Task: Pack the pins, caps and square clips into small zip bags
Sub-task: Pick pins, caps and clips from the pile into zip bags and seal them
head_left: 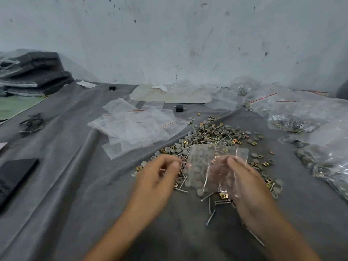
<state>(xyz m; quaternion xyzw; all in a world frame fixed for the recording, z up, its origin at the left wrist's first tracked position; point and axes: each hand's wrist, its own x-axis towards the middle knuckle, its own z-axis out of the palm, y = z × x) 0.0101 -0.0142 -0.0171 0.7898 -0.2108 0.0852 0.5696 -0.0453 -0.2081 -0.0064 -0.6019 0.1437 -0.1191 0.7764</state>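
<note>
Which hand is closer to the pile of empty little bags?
Left. The left hand is just in front of the pile of empty bags, on the person's side. The right hand is farther right, holding a clear bag over the loose parts.

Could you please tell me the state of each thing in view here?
zip bag: gripped by right hand, above the loose parts; contents unclear.
left hand: fingers curled; hold unclear.
spare bags: empty, lying flat.
packed bags: filled, lying on the cloth.
loose parts: unpacked, heaped on the cloth.
</note>
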